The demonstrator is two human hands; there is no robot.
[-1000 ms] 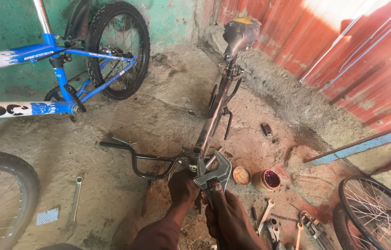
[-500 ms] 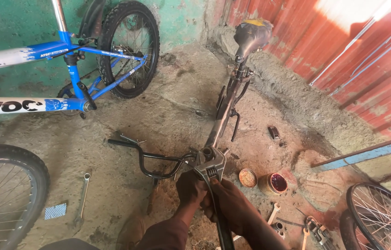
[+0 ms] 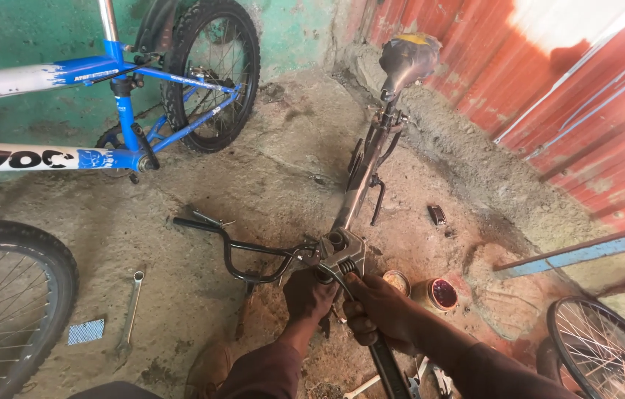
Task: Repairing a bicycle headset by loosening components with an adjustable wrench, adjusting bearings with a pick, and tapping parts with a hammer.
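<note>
The large adjustable wrench has its head set on the head tube of an upturned bicycle frame, and everything here is placed from that head tube. The wrench's long axis runs from the head tube back toward the person, its handle slanting down to the bottom edge. The right hand is clamped around that handle just behind the head, the nearer hand to the tool. The left hand sits just left of it, its grip closed under the head tube, though on what exactly I cannot tell. The frame stretches away from the head tube to a worn saddle against the wall. Black handlebars reach left. Just right stand two small round tins, one with a red inside. Further left on the concrete floor lie a slim spanner and a small blue-checked rectangular packet.
</note>
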